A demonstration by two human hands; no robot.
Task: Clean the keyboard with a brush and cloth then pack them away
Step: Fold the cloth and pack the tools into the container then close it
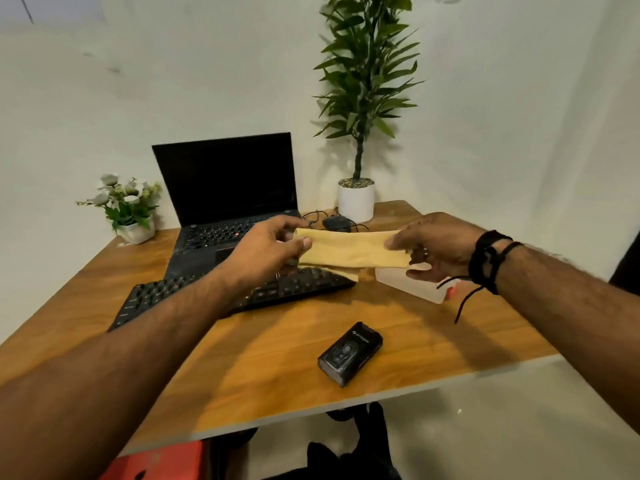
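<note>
A folded yellow cloth [349,249] is stretched in the air between both hands, above the right end of the black keyboard [194,296]. My left hand [270,245] pinches its left end with thumb and fingers. My right hand [436,245] pinches the right end. The keyboard lies at an angle on the wooden table [277,368], partly hidden by my left forearm. No brush can be made out; a small red-tipped item [452,291] shows under my right wrist.
An open black laptop [225,188] stands behind the keyboard. A translucent white box [408,282] sits under my right hand. A small black device [351,356] lies near the front edge. A mouse [336,223] with cable, a tall potted plant [356,199] and a flower pot [136,230] stand at the back.
</note>
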